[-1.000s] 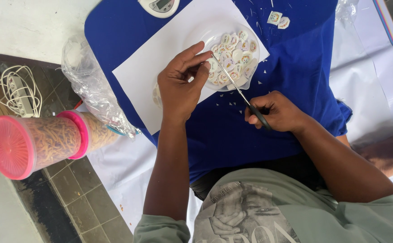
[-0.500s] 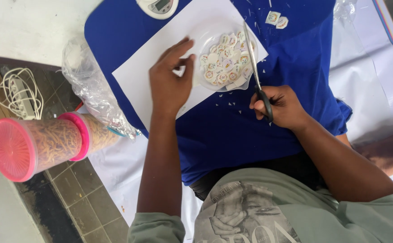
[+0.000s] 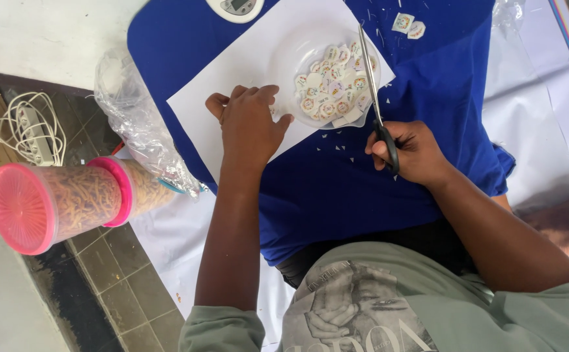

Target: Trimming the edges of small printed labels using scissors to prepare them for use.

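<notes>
My right hand (image 3: 409, 151) grips black-handled scissors (image 3: 374, 91), blades closed and pointing away over a clear plastic bowl (image 3: 287, 62). The bowl holds several small round and square paper cut-outs (image 3: 332, 88). It sits on a white sheet of paper (image 3: 245, 55) spread over a blue cloth (image 3: 362, 189). My left hand (image 3: 248, 124) rests palm down on the paper, just left of the bowl, fingers loosely curled with nothing visible in it.
Two stacked pink-lidded jars (image 3: 63, 199) lie on their side at the left, next to a crumpled clear plastic bag (image 3: 134, 111). A white scale (image 3: 235, 8) sits at the top edge. Two cut-outs (image 3: 409, 26) lie on the cloth. A coiled white cable (image 3: 27, 127) lies far left.
My left hand drew back from the bowl and settled on the paper to its left. The scissors swung from slanting over the cut-outs to pointing straight away.
</notes>
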